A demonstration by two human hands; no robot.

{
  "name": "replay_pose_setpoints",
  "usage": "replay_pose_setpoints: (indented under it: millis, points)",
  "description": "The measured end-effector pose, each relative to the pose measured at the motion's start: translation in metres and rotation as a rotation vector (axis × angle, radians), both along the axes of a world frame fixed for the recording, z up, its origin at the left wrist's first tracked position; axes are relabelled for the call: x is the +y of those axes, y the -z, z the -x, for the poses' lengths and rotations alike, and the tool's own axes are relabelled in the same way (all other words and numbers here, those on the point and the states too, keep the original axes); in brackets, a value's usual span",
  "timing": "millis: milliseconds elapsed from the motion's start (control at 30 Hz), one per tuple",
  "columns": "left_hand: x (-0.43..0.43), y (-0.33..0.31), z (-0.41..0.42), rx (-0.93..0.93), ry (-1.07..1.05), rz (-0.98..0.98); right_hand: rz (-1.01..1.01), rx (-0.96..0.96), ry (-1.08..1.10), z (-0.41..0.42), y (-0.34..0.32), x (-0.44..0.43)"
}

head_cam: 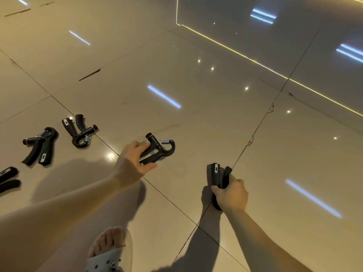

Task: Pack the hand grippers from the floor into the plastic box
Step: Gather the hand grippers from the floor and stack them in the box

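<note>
Black hand grippers with steel springs lie on the glossy tiled floor. My left hand curls its fingers and thumb round the handles of one hand gripper at the centre. My right hand grips another hand gripper by its lower part, handles pointing up, just above the floor. Two more grippers lie to the left, and a further one is cut off by the left edge. The plastic box is not in view.
My foot in a pale perforated sandal stands at the bottom centre. Dark tile joints cross the floor, and ceiling lights reflect in it. A lit yellow strip runs along the base of a wall at the upper right.
</note>
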State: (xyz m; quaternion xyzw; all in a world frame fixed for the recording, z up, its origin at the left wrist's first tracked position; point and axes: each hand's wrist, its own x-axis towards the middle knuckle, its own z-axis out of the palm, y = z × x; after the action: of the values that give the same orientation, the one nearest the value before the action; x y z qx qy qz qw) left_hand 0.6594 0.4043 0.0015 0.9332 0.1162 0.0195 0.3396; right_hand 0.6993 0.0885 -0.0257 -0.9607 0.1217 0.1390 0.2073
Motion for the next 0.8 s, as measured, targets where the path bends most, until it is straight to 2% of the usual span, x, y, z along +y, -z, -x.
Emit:
replay_pose_setpoints:
  millis: [133, 467, 667, 800]
  points:
    - [-0.022, -0.036, 0.024, -0.03, 0.051, -0.018, -0.029, -0.11, -0.06, 0.024, -0.028, -0.011]
    - [-0.076, -0.14, 0.11, -0.216, 0.117, -0.011, -0.179, -0.334, -0.048, 0.108, -0.136, -0.057]
    - [-0.128, -0.238, 0.17, -0.36, 0.208, 0.045, -0.193, -0.465, -0.051, 0.197, -0.236, -0.114]
    - [-0.185, -0.322, 0.224, -0.471, 0.358, 0.041, -0.146, -0.593, -0.05, 0.274, -0.324, -0.169]
